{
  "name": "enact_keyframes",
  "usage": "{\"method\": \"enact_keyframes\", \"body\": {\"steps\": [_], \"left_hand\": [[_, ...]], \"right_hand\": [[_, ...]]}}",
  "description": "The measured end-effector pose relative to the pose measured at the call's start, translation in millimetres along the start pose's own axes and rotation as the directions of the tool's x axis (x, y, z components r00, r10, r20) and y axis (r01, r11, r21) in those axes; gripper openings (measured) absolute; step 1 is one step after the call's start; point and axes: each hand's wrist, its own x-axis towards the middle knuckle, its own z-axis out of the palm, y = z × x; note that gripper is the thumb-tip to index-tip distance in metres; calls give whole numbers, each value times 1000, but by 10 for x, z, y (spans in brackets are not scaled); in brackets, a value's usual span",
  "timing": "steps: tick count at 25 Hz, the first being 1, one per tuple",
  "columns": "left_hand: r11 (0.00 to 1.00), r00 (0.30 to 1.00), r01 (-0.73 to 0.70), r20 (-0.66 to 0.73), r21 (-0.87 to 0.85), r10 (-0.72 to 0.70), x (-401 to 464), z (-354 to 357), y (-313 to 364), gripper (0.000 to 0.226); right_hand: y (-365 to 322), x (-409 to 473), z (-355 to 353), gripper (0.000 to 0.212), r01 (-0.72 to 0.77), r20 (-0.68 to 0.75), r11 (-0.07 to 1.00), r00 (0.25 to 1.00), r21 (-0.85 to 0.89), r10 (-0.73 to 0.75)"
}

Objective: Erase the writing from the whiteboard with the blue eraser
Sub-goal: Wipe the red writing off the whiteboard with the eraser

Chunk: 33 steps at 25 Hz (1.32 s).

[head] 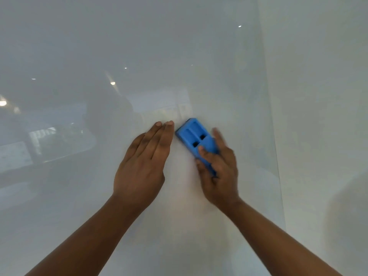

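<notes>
While glare and room reflections fill the left of the whiteboard (179, 56), left hand (142, 166) lies flat on it, fingers straight and together, grip released, holding nothing. Just right of its fingertips sits the blue eraser (194, 136), tilted, pressed to the board. Right hand (218, 172) grasps the eraser's lower end, blurred. No writing readable. Board's right edge meets a pale wall (322, 116).

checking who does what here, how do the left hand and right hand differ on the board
The left hand lies flat and open with fingers together, holding nothing; the right hand is curled around the blue eraser. The left hand looks sharp, the right hand motion-blurred. Both are bare and against the whiteboard.
</notes>
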Motion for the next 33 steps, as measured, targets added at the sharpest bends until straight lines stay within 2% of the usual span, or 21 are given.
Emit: {"method": "enact_keyframes", "body": {"steps": [2, 4, 5, 7, 9, 10, 12, 13, 14, 16, 18, 19, 20, 22, 23, 24, 26, 27, 28, 31, 33], "left_hand": [[1000, 1000, 10, -11, 8, -10, -20, 48, -3, 88], [1000, 1000, 9, -3, 23, -9, -24, 73, -13, 91], [999, 1000, 9, -1, 36, -9, -22, 76, -8, 91], [998, 1000, 8, -7, 60, -8, -20, 75, 4, 88], [997, 1000, 8, -7, 74, -8, -28, 72, 16, 84], [997, 1000, 9, -12, 83, -9, -28, 74, 20, 83], [995, 1000, 11, -21, 104, -9, -28, 84, 22, 83], [994, 1000, 6, -23, 109, -4, -34, 90, 23, 81], [994, 1000, 0, -26, 112, 3, -38, 93, 21, 79], [992, 999, 0, -47, 124, 6, -43, 100, 27, 76], [993, 997, 9, -73, 118, 0, -60, 105, 23, 75], [993, 995, 13, -97, 113, -2, -66, 111, 29, 74], [994, 992, 10, -125, 111, 4, -64, 124, 38, 73], [992, 988, -11, -150, 124, 29, -67, 146, 14, 67], [992, 988, -18, -152, 123, 36, -69, 147, 2, 65], [993, 988, -15, -150, 120, 33, -70, 142, -7, 66], [994, 991, 2, -136, 107, 13, -69, 137, -8, 68], [996, 991, 6, -137, 94, 7, -74, 124, -8, 68], [997, 990, 8, -144, 77, 3, -81, 109, -7, 68], [1000, 988, 6, -154, 29, -1, -85, 92, 8, 66], [1000, 989, 0, -145, 9, 1, -102, 88, -7, 64]], "right_hand": [[357, 141, -222, 36, -173, -122, 985, 977, 28, 175], [424, 102, -214, 37, -332, -204, 941, 919, 60, 337], [338, -24, -124, 36, -315, -194, 949, 929, 33, 315], [147, -322, -51, 34, -143, -79, 990, 986, 13, 144], [308, -286, -204, 33, -63, -22, 998, 998, -1, 63], [424, -196, -294, 33, -132, -69, 991, 989, -23, 130], [506, -119, -324, 34, -358, -197, 933, 913, 29, 356], [402, -192, -256, 34, -395, -220, 917, 892, 48, 396], [210, -336, -151, 34, -366, -198, 930, 909, 41, 367], [-151, -634, -51, 35, -177, -52, 982, 982, 58, 180], [-60, -611, -140, 35, -86, 37, 993, 996, 83, 84], [81, -516, -206, 34, -118, -12, 992, 993, 50, 119], [206, -414, -240, 33, -216, -98, 976, 971, 25, 218], [235, -381, -152, 34, -403, -214, 911, 886, 87, 412], [73, -465, -63, 36, -433, -206, 890, 867, 142, 455], [-149, -601, 23, 36, -399, -131, 902, 898, 164, 421], [-419, -878, 62, 31, -148, 50, 985, 988, 91, 144], [-390, -931, 33, 27, -41, 117, 997, 993, 70, 33], [-295, -899, -1, 24, -17, 109, 998, 994, 62, 10], [-136, -717, -28, 29, -241, -76, 967, 966, 80, 247], [-258, -824, 67, 35, -315, -105, 947, 942, 56, 319]]}}
